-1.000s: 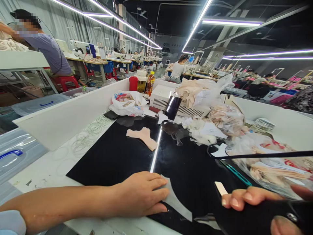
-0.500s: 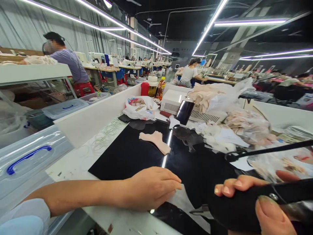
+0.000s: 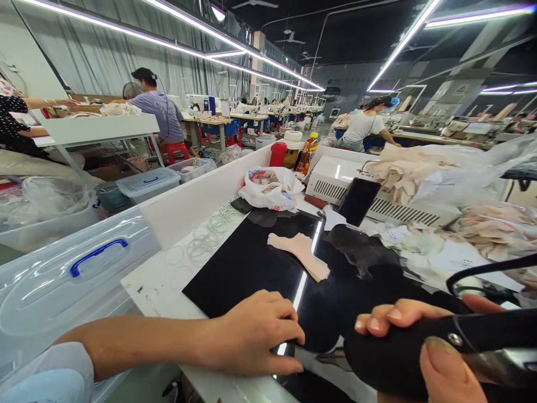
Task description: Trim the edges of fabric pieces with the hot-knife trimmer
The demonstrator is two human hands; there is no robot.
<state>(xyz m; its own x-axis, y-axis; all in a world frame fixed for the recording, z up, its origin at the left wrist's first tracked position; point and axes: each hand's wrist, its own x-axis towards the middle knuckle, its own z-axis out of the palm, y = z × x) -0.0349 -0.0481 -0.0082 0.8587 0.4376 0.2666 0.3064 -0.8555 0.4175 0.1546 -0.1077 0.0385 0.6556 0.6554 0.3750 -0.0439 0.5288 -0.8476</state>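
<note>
My left hand (image 3: 255, 333) rests near the front edge of the black mat (image 3: 235, 274), fingers curled together over the edge of a thin pale cut piece (image 3: 325, 366) that is mostly hidden. Just to its right, my right hand (image 3: 398, 322) is wrapped round the thick handle of a black tool (image 3: 403, 358) with a metal screw; a black cord (image 3: 482, 270) loops off to the right. A beige fabric piece (image 3: 300, 252) lies loose on the mat farther back.
Behind the mat stand a white vented machine box (image 3: 348, 184), a leaning dark phone (image 3: 358, 200), a white plastic bag (image 3: 272, 187) and bottles (image 3: 289, 148). Bagged beige fabric (image 3: 419, 168) piles up at right. A clear bin with blue handle (image 3: 62, 280) sits left. People sew at far tables.
My right hand with the black tool has moved left, closer to my left hand. The pale piece is now more covered. My view has swung leftwards.
</note>
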